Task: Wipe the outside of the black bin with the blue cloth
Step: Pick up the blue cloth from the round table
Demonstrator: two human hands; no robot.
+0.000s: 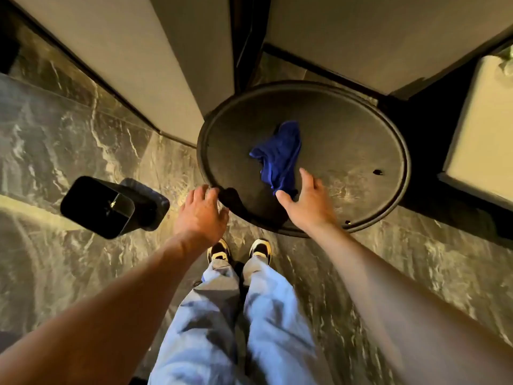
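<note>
A crumpled blue cloth [279, 157] lies on a round dark table [347, 134] in front of me. My right hand [305, 201] hovers over the table's near part, fingers spread, its thumb and fingertips touching the cloth's near end. My left hand [201, 215] is open above the table's near left rim, holding nothing. The black bin [111, 207] lies tipped on the marble floor to the left, its base toward me and a dark liner at its far end.
Beige walls with dark skirting rise behind the table, meeting at a corner [238, 51]. A pale cabinet [480, 129] stands at the right. My legs and shoes [238, 251] are just below the table. Marble floor [69, 134] spreads to the left.
</note>
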